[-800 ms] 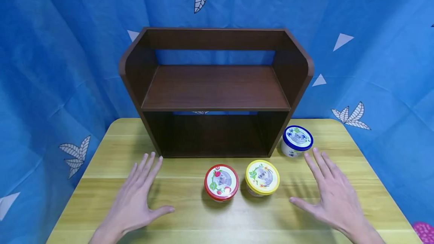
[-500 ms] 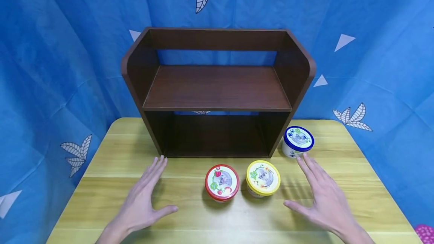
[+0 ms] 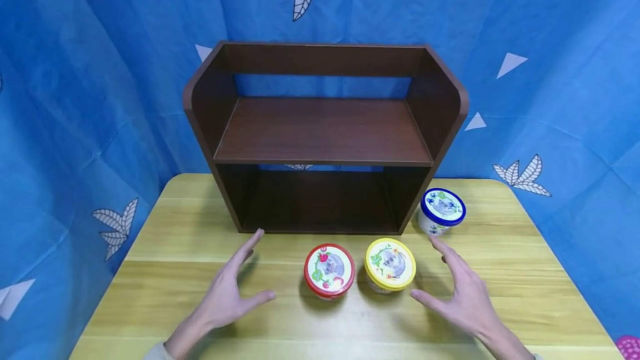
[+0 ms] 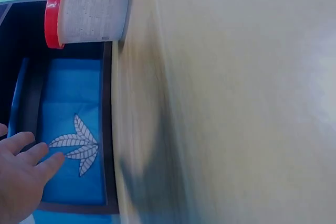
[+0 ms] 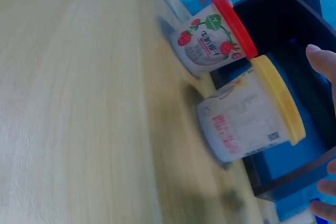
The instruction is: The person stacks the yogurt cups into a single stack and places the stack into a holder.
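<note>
Three white tubs with coloured lids stand upright on the wooden table (image 3: 150, 282). A red-lidded tub (image 3: 329, 271) with strawberry pictures is in the middle, beside a yellow-lidded tub (image 3: 390, 264). Farther back at the right is a blue-lidded tub (image 3: 443, 210). My left hand (image 3: 225, 296) hovers left of the red-lidded tub, thumb spread from loosely bent fingers, and holds nothing. Just right of the yellow-lidded tub is my right hand (image 3: 465, 299), also holding nothing, its thumb toward that tub and its fingertips in front of the blue-lidded one. The right wrist view shows a gap between thumb and fingers.
A dark brown two-tier shelf (image 3: 325, 161) stands at the back of the table, its bottom edge just behind the red- and yellow-lidded tubs. The blue-lidded tub is close by its right side. Behind hangs a blue cloth (image 3: 565, 99) with leaf prints.
Both hands have moved inward toward the red- and yellow-lidded tubs, their fingers bending somewhat more. The tubs keep their places on the table, while the head view has shifted slightly.
</note>
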Motion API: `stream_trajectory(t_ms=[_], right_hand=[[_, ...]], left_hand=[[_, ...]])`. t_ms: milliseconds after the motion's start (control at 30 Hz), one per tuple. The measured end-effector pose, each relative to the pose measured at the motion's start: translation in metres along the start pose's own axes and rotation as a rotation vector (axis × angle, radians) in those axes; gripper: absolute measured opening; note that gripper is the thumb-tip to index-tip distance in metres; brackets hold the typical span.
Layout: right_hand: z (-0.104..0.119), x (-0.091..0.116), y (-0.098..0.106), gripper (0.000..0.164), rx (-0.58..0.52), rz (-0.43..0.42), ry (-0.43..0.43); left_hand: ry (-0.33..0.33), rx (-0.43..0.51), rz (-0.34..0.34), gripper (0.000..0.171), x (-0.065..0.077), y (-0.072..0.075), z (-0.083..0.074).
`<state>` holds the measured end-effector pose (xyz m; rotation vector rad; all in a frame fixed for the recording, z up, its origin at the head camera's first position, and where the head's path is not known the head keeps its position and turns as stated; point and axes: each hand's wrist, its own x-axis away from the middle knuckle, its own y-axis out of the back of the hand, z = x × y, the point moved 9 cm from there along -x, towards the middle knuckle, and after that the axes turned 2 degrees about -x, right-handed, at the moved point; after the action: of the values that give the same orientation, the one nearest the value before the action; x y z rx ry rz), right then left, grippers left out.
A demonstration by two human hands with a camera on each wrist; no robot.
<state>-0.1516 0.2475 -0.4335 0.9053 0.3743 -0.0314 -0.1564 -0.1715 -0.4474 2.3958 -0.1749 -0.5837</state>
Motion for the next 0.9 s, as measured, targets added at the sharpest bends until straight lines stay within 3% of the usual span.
stream_trajectory(t_ms=[133,367,900], right_hand=[[-0.003,-0.003,-0.011,0.110,-0.070,0.012,-0.006],[-0.005,-0.007,-0.029,0.114,-0.104,0.110,-0.031],[-0.006,-0.011,-0.049,0.110,-0.205,0.132,-0.051]], left_hand=[[-0.003,0.088,0.043,0.112,-0.008,-0.013,0.001],[0.070,0.141,0.148,0.108,-0.017,-0.041,0.000],[0.168,0.334,0.301,0.109,-0.023,-0.086,-0.010]])
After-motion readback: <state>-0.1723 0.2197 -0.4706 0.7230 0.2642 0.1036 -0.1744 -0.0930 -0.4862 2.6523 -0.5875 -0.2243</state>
